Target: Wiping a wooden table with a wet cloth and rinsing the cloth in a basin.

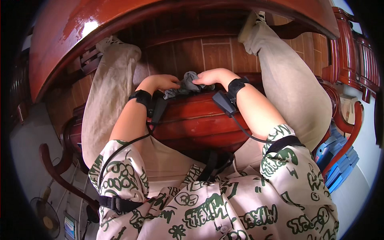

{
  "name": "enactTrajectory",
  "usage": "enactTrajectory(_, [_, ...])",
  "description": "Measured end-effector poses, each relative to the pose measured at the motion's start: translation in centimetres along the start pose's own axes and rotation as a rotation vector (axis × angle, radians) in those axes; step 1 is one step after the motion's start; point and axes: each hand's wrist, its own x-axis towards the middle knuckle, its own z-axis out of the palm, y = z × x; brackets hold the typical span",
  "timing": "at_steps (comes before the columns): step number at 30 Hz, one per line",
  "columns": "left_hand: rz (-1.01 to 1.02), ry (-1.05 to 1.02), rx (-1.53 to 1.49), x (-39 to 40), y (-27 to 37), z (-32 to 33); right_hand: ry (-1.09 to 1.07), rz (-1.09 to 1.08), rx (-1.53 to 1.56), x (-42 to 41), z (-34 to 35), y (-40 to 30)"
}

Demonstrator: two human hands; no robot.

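Note:
A crumpled grey cloth [190, 80] lies bunched at the front edge of the red lacquered wooden seat [192, 117], between my knees. From the left, my left hand [162, 82] grips its lower, darker end with curled fingers. My right hand [212, 76] pinches the raised upper fold between thumb and fingers. Part of the cloth hangs along the seat's edge, and its exact shape cannot be made out. Both wrists carry black straps with small black devices, the left device [159, 108] and the right device [223, 103], each with a cable running up the arm.
A glossy red-brown wooden table [126, 18] curves across the front, above my feet. Brown floor tiles [216, 55] show beneath it. Curved wooden armrests flank me, the left armrest [57, 177] and the right armrest [357, 120]. Blue file boxes [339, 159] stand at right, a fan [45, 216] at lower left.

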Motion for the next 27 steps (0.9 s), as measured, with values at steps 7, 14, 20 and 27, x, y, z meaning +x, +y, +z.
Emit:
enactTrajectory(7, [0.149, -0.035, 0.087, 1.5, 0.9, -1.2, 0.085, 0.021, -0.067, -1.6, -0.8, 3.0])
enactTrajectory(14, [-0.227, -0.089, 0.158, 0.8, 5.1, -1.9, -0.054, 0.031, -0.169, -0.4, -1.4, 0.3])
enactTrajectory(20, [-0.169, -0.063, 0.304, 3.9, 3.8, -1.2, -0.005, 0.060, -0.153, -0.7, -1.0, -0.3])
enactTrajectory(27, [0.002, -0.020, 0.258, 6.3, 6.9, 1.6, 0.016, 0.224, -0.360, -1.7, -1.8, 2.2])
